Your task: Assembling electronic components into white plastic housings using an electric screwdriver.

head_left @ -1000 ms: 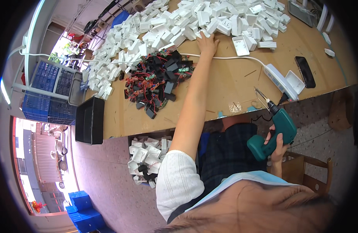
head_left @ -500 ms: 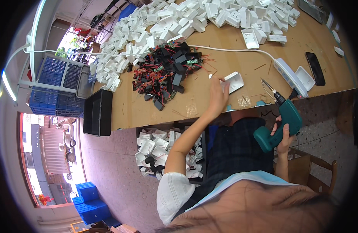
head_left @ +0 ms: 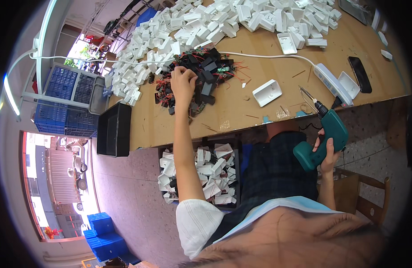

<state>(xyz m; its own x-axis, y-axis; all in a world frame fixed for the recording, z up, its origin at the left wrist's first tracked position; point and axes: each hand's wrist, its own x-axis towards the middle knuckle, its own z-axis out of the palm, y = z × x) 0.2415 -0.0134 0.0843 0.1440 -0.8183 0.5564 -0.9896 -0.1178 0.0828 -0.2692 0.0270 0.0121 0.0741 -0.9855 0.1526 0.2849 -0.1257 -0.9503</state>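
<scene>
Half a second ago the left hand (head_left: 183,85) was at the white open case (head_left: 267,93) right of centre; now that case lies alone on the worktop (head_left: 230,107), hollow side up, and the hand is over the pile of black parts (head_left: 207,76) left of centre. Its fingers are bent and pointing down into the pile, close together; whether they have hold of a piece cannot be told. The right hand (head_left: 328,156), right of centre and low, is much as before, its fingers wrapped round the handle of the green soldering gun (head_left: 331,134), whose tip points up and left over the worktop's near edge.

The case is smooth, pale plastic, a shallow rectangular tray with rounded corners. The black parts are small, blocky and matt, tangled with thin red wires and bits of green circuit board. Across the top of the frame spreads a heap of white cases (head_left: 206,29), box-shaped and jumbled at all angles. The gun has a moulded plastic body, a black collar and slender metal prongs. The worktop is covered in brown cardboard, creased and scattered with short thin scraps. At the right lie a white power strip (head_left: 331,82) and a glossy black phone (head_left: 360,74).
</scene>
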